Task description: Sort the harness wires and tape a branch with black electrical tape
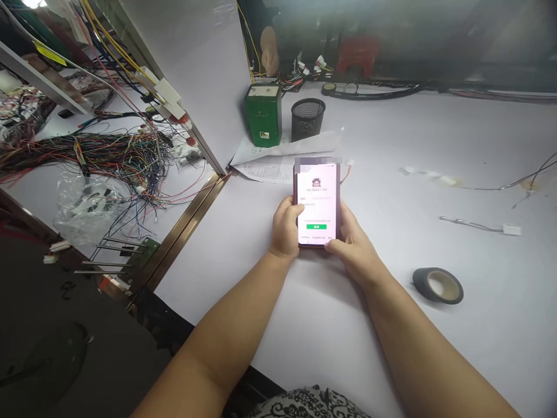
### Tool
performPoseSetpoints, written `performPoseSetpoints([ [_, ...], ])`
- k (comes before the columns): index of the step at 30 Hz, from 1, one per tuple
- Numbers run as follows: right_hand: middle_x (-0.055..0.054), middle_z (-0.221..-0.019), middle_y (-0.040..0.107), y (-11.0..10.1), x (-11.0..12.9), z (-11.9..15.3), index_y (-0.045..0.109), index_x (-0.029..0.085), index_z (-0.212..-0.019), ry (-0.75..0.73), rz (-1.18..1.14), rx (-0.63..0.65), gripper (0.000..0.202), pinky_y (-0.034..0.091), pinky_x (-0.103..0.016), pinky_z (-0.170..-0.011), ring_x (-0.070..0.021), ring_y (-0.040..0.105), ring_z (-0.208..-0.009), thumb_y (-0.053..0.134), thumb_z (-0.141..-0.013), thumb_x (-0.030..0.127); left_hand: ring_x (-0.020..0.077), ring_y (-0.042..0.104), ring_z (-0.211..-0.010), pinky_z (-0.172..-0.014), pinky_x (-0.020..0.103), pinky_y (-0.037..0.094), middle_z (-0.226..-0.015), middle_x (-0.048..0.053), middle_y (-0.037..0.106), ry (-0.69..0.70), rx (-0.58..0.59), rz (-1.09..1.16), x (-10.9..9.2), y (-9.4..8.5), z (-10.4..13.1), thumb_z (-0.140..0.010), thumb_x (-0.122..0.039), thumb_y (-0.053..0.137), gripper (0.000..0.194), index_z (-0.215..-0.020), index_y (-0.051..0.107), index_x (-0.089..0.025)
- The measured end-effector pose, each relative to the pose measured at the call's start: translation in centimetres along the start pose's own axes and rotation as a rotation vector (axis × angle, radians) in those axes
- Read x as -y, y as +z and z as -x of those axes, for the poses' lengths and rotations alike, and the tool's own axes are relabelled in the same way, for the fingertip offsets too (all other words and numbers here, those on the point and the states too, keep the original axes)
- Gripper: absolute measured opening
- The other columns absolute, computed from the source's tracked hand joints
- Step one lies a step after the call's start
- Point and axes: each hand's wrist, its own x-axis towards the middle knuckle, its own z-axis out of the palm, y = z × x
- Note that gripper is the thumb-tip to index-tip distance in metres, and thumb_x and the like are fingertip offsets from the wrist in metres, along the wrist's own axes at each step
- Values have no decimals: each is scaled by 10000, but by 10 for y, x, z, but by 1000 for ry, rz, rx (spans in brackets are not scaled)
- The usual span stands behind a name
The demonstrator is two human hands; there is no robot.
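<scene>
A smartphone (317, 209) with a lit pinkish-white screen and a green button on it is held upright above the white table, in the middle of the view. My left hand (286, 229) wraps around its left edge, the thumb lying over the screen's side. On the other edge, my right hand (354, 247) grips the lower right corner, with the thumb at the bottom of the screen. The fingers behind the phone are hidden. Just beyond the phone lie printed paper sheets (270, 165), partly covered by it.
A green box (263, 116) and a black mesh cup (307, 116) stand behind the papers. To the right lie a black tape roll (438, 285) and a short wire with a white connector (511, 230). Beyond a metal-edged divider (187, 226) at left, wire bundles (108, 154) spread out.
</scene>
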Motion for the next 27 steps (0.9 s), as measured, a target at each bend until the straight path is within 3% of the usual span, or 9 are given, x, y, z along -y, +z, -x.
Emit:
performPoseSetpoints([
  [9, 50, -1483, 361, -1, -3, 1, 220, 344, -1472, -1, 10, -1, 853, 323, -447, -1114, -248, 312, -1372, 567, -724, 126, 171, 627, -709, -628, 255, 467, -739, 18, 654, 14, -9, 36, 1, 1, 1, -820, -322, 540, 182, -839, 623, -161],
  [16, 24, -1483, 360, 0, -6, 1, 219, 345, -1473, -19, 58, -16, 838, 316, -450, -1112, -253, 329, -1362, 618, -755, 178, 235, 662, -873, -756, 329, 523, -936, 98, 699, 44, 10, 80, 3, 2, 1, -875, -533, 490, 445, -988, 665, -140],
  [27, 2, -1486, 339, 2, -5, 0, 175, 335, -1481, 56, 35, 2, 870, 375, -467, -1074, -283, 357, -1341, 633, -752, 212, 244, 659, -862, -776, 375, 541, -920, 102, 695, 41, 1, 112, 9, 2, -1, -896, -540, 453, 465, -1012, 662, -141],
])
